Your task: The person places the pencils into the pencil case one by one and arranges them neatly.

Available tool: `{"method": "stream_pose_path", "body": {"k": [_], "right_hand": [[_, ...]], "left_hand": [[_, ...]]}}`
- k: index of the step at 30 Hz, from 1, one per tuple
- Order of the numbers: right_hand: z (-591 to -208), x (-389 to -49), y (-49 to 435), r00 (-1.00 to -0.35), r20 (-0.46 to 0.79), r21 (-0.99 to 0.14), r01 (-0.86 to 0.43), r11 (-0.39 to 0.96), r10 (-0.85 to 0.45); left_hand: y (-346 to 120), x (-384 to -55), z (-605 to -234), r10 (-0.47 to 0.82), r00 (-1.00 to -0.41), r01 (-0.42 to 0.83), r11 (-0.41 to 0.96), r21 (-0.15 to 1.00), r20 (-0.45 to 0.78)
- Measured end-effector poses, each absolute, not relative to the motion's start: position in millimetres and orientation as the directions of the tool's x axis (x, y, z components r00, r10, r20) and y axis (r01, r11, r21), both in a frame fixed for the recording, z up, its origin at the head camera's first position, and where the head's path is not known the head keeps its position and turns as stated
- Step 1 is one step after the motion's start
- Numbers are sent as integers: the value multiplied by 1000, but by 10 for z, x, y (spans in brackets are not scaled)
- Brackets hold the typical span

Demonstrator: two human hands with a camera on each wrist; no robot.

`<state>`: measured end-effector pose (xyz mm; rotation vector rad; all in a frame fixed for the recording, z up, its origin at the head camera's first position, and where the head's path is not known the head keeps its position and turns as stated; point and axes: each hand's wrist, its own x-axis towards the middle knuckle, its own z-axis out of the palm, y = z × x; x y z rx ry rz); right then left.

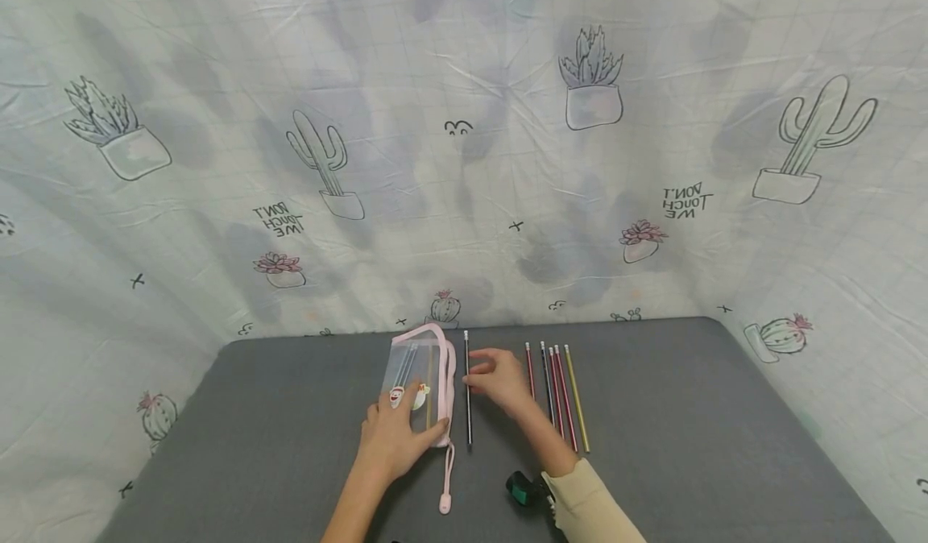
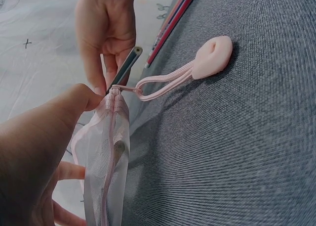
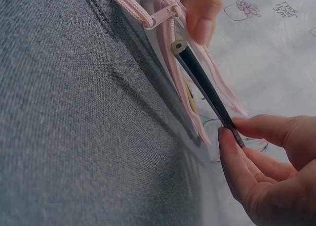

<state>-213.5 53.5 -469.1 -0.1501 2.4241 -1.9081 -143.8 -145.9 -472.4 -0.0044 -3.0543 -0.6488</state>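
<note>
A clear pencil case [image 1: 416,420] with pink zip trim [image 1: 444,382] lies on the grey table, its zip edge parted on the right side. My left hand [image 1: 391,438] rests spread over it, thumb at the zip's near end. Inside show a yellow pencil and pale blue ones. My right hand [image 1: 500,380] pinches a dark pencil [image 1: 468,414] between thumb and fingers, close to its eraser end. The right wrist view shows that pencil [image 3: 205,90] alongside the parted zip [image 3: 190,110], its flat unsharpened end near the zip pull [image 3: 160,17].
Several pencils lie in a row right of my hands, among them a red pencil [image 1: 530,366] and a yellow pencil [image 1: 577,402]. A pink strap [image 1: 446,478] trails from the zip toward me. A cactus-print cloth [image 1: 471,205] hangs behind the table [image 1: 689,430].
</note>
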Motion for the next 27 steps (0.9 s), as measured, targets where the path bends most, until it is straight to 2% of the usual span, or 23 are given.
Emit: {"method": "stream_pose_path", "body": {"k": [27], "right_hand": [[-4725,-2272,314,-998,33,-990,-40,132,-56]], "left_hand": [[-1467,-1437,-4738,4,-1000,15,915,404,30]]}}
